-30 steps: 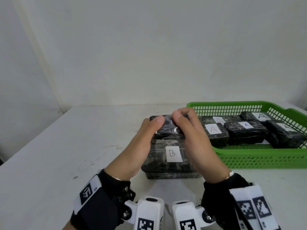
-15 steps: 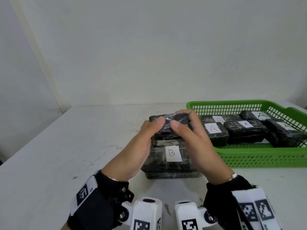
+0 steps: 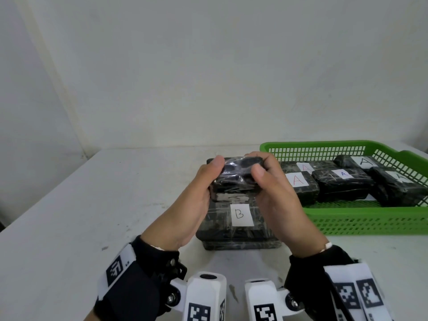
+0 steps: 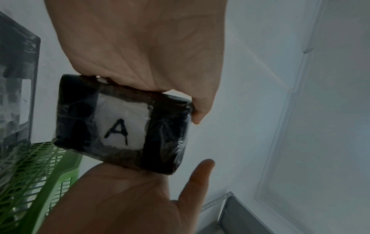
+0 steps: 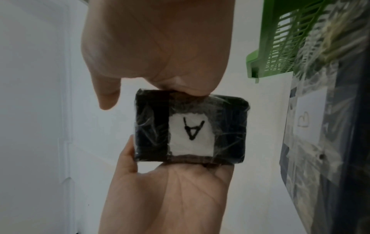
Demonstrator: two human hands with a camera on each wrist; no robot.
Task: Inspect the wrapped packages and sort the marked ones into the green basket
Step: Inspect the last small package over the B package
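Observation:
I hold a small black plastic-wrapped package (image 3: 234,177) in both hands just above a larger wrapped package with a white label marked B (image 3: 240,228). My left hand (image 3: 199,193) grips its left end and my right hand (image 3: 271,188) grips its right end, thumbs on the near side. From above I see no label on it. Its underside carries a white label with a black A, visible in the left wrist view (image 4: 122,125) and the right wrist view (image 5: 190,133). The green basket (image 3: 370,218) stands to the right.
Several black wrapped packages marked A (image 3: 298,186) lie in the basket. The B package rests on the white table (image 3: 92,216) right beside the basket's left end. A white wall runs behind the table.
The hands have turned the small package a little over the B package. My right thumb has moved right and away from the left thumb. Nothing else has moved.

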